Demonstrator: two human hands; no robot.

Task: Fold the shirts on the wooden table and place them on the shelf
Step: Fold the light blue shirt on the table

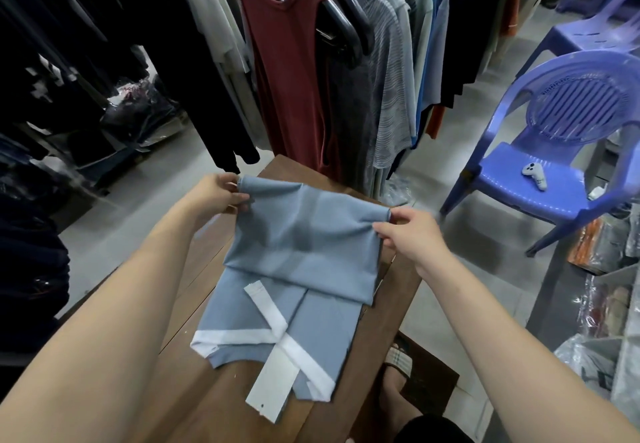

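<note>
A grey-blue shirt (298, 262) with white trim lies on the wooden table (214, 404), its sleeves folded inward near me. Its far end is lifted off the table and hangs in a fold. My left hand (218, 193) pinches the far left corner of that raised end. My right hand (408, 231) pinches the far right corner. The white collar and placket point toward me at the table's near edge.
A rack of hanging clothes (291, 62) stands just beyond the table. A purple plastic chair (554, 172) with a small white controller (535, 174) on its seat stands to the right. Bagged goods lie on shelving (609, 338) at the far right. A sandalled foot (398, 366) shows below the table.
</note>
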